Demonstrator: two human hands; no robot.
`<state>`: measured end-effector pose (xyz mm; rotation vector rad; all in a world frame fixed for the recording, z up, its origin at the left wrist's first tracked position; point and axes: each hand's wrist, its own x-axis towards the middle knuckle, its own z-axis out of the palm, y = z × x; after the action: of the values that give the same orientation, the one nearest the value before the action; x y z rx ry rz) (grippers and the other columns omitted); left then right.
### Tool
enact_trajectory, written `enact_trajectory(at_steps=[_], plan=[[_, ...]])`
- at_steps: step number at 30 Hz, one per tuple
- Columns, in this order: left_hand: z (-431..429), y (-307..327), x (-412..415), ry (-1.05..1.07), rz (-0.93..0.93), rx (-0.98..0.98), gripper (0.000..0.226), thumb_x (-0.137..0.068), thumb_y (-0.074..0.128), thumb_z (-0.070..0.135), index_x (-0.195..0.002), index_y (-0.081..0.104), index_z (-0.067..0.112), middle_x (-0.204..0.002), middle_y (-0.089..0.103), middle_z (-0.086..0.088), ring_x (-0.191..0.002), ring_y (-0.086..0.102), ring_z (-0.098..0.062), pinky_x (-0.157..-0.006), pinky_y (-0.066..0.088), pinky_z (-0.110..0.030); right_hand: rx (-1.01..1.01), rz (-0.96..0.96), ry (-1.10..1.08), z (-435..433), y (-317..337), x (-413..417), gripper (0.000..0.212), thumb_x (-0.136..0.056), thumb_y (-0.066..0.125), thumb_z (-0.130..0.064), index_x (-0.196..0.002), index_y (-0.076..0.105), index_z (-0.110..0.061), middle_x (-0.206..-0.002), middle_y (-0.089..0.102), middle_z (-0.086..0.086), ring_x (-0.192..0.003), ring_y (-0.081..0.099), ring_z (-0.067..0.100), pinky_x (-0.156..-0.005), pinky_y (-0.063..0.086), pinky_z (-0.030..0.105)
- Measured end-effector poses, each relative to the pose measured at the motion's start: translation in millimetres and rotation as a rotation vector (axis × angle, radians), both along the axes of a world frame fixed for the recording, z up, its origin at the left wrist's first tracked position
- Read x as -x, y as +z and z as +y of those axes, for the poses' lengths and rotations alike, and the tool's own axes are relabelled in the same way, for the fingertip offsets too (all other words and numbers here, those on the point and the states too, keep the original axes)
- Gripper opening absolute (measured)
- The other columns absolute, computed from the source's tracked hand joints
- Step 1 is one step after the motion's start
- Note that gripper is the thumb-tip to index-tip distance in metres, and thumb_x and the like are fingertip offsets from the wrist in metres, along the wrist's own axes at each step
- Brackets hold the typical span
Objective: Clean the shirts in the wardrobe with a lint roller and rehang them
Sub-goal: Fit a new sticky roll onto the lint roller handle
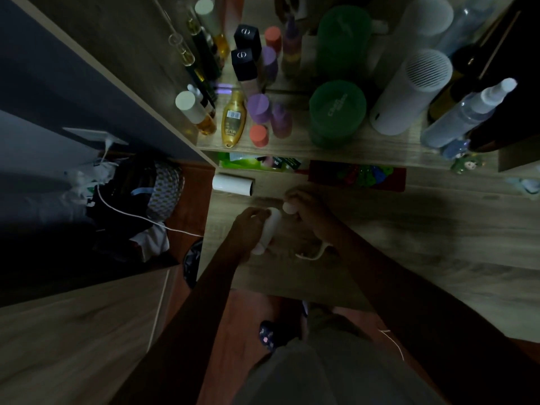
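While roller (270,229) in fingers (253,215), amber-liquid bottle (196,113).

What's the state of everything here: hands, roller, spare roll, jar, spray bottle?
roller, held over the table by both hands; too blurred to tell if it is one piece.
left hand, grips the roller's white body.
right hand, grips its rounded white end.
spare roll, lying on its side on the table, untouched.
green jar, upright, lid on.
spray bottle, upright.
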<state>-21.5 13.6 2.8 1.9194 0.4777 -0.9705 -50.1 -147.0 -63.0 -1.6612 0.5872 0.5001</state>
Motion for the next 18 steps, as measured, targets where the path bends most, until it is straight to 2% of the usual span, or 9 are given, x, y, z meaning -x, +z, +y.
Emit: enact_trajectory(at_steps=[3,5,6,7,9,10,12,16,18], plan=[[8.1,-1.7,-4.7,0.086,0.038,0.063,0.034,-0.093,0.055,0.037,-0.118,0.063,0.016,-0.129,0.060,-0.025,-0.108,0.064,-0.045,-0.083,0.056,-0.047,0.125,-0.050,0.084,5.5,-8.7,-12.4,0.026,-0.096,0.054,-0.013,-0.120,0.061,-0.010,-0.121,0.059,0.007,-0.110,0.057,0.024,-0.096,0.050,0.043],[13.8,-5.0,-7.8,0.131,0.051,0.088,0.038,-0.099,0.052,0.032,-0.125,0.059,0.005,-0.128,0.060,-0.029,-0.095,0.067,-0.037,-0.078,0.055,-0.041,0.239,-0.104,0.109,11.5,-17.5,-20.8,0.032,-0.092,0.061,-0.013,-0.123,0.060,-0.008,-0.126,0.060,0.010,-0.115,0.057,0.025,-0.101,0.045,0.035],[15.9,-5.2,-9.5,0.168,0.050,0.080,0.036,-0.099,0.052,0.033,-0.124,0.060,0.007,-0.124,0.061,-0.029,-0.088,0.066,-0.034,-0.074,0.057,-0.041,0.263,-0.129,0.101,14.7,-19.3,-25.1,0.032,-0.090,0.062,-0.009,-0.121,0.061,-0.001,-0.125,0.061,0.015,-0.116,0.057,0.028,-0.099,0.043,0.027],[17.5,-5.3,-11.3,0.209,0.052,0.071,0.032,-0.100,0.053,0.034,-0.120,0.061,0.011,-0.116,0.064,-0.028,-0.082,0.067,-0.033,-0.064,0.059,-0.039,0.289,-0.146,0.089,17.4,-21.0,-30.0,0.029,-0.090,0.063,-0.004,-0.117,0.062,0.004,-0.122,0.062,0.019,-0.115,0.058,0.030,-0.097,0.042,0.026],[19.7,-4.6,-15.0,0.287,0.076,0.071,0.025,-0.101,0.052,0.033,-0.115,0.059,0.013,-0.097,0.064,-0.021,-0.067,0.066,-0.029,-0.041,0.052,-0.028,0.362,-0.179,0.068,23.1,-23.4,-38.6,0.021,-0.089,0.063,-0.003,-0.107,0.066,0.007,-0.113,0.066,0.023,-0.109,0.061,0.032,-0.098,0.046,0.037],[20.4,-3.1,-16.8,0.316,0.094,0.074,0.024,-0.102,0.051,0.032,-0.114,0.058,0.013,-0.093,0.063,-0.019,-0.064,0.065,-0.027,-0.036,0.048,-0.024,0.390,-0.211,0.056,24.9,-25.6,-42.3,0.017,-0.088,0.064,-0.003,-0.102,0.067,0.007,-0.108,0.067,0.023,-0.105,0.063,0.033,-0.096,0.048,0.042],[20.6,-1.5,-20.0,0.360,0.130,0.070,0.025,-0.103,0.050,0.033,-0.116,0.057,0.013,-0.091,0.061,-0.016,-0.066,0.065,-0.025,-0.038,0.047,-0.024,0.440,-0.240,0.050,27.9,-30.7,-48.5,0.015,-0.086,0.066,-0.002,-0.098,0.069,0.007,-0.104,0.069,0.023,-0.101,0.064,0.032,-0.094,0.049,0.041],[23.8,-1.6,-22.7,0.435,0.121,0.095,0.032,-0.100,0.054,0.034,-0.114,0.061,0.005,-0.089,0.064,-0.019,-0.068,0.064,-0.028,-0.062,0.054,-0.035,0.480,-0.246,0.037,31.7,-36.7,-53.4,0.019,-0.085,0.064,-0.008,-0.100,0.069,0.003,-0.104,0.069,0.021,-0.102,0.064,0.032,-0.093,0.049,0.043],[26.5,-1.6,-23.3,0.448,0.083,0.098,0.041,-0.095,0.059,0.041,-0.111,0.063,0.004,-0.103,0.066,-0.024,-0.082,0.066,-0.034,-0.071,0.053,-0.040,0.497,-0.251,0.055,32.2,-37.0,-52.4,0.021,-0.086,0.064,-0.012,-0.102,0.069,0.001,-0.106,0.069,0.019,-0.104,0.063,0.033,-0.095,0.048,0.044]])
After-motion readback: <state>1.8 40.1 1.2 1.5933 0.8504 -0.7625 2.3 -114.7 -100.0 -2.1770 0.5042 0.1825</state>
